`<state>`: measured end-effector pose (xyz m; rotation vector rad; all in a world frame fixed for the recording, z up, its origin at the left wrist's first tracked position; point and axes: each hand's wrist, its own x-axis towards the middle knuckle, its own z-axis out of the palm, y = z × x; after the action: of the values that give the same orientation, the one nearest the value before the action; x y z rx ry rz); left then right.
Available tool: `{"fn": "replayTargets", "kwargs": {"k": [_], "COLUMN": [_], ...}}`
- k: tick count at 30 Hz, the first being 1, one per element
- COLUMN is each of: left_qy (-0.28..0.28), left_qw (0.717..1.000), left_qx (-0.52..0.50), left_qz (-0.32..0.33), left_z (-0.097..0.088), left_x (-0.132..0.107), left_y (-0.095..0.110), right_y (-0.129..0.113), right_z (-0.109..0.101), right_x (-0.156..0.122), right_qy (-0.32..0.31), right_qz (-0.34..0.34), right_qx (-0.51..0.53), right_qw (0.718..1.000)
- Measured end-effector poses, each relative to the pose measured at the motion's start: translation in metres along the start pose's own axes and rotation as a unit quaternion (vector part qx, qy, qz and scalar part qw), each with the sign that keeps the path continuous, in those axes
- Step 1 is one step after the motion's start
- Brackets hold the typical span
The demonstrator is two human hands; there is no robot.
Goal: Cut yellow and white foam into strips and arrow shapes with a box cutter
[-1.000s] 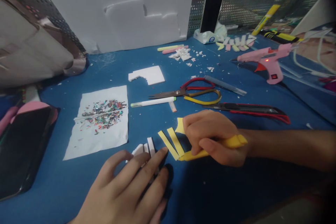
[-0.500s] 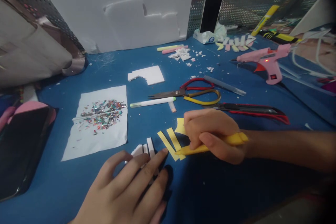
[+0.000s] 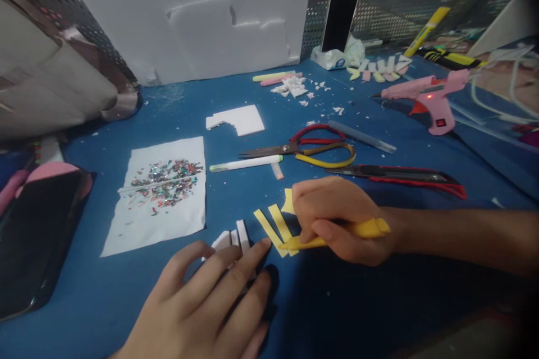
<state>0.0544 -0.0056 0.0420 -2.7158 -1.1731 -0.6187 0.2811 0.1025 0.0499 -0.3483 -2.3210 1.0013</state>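
My right hand (image 3: 337, 219) is closed around a yellow marker (image 3: 366, 228). The marker's tip touches the left of two narrow yellow strips (image 3: 269, 232), whose lower ends lie close together. Beside my right hand's knuckles a yellow scrap with a pointed edge (image 3: 288, 202) is partly covered. My left hand (image 3: 210, 297) lies with its fingers spread over several white strips (image 3: 242, 235); one fingertip reaches the left yellow strip. The lower parts of the white strips are hidden under the fingers.
Scissors (image 3: 311, 148), a white pen (image 3: 246, 163) and a red utility knife (image 3: 416, 175) lie beyond my hands. A white paper (image 3: 177, 230) with glitter bits is left. A pink glue gun (image 3: 435, 98) stands right, a phone (image 3: 341, 17) at the back. Another phone (image 3: 37, 235) lies left.
My right hand and the yellow marker have shifted slightly left, the tip moving a little along the left yellow strip. My left hand stays in place.
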Motion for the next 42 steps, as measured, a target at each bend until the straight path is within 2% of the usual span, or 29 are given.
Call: {"fn": "replayTargets", "kwargs": {"k": [8, 24, 28, 42], "left_qy": [0.013, 0.012, 0.006, 0.004], "left_qw": [1.0, 1.0, 1.0, 1.0], "left_qx": [0.009, 0.005, 0.001, 0.002], "left_qz": [0.013, 0.006, -0.012, -0.004], "left_z": [0.0021, 0.0015, 0.0018, 0.0025], "left_x": [-0.0027, -0.0019, -0.002, -0.0032], "left_y": [-0.0014, -0.0027, -0.0018, -0.0004], "right_y": [0.0017, 0.0003, 0.0004, 0.0007], "right_z": [0.0006, -0.0001, 0.0001, -0.0005], "right_x": [-0.0014, -0.0001, 0.0001, 0.001], "right_qy": [0.007, -0.001, 0.001, 0.008], "right_qz": [-0.014, -0.004, 0.004, 0.009], "right_qx": [-0.003, -0.003, -0.006, -0.013], "right_qw": [1.0, 1.0, 1.0, 1.0]}}
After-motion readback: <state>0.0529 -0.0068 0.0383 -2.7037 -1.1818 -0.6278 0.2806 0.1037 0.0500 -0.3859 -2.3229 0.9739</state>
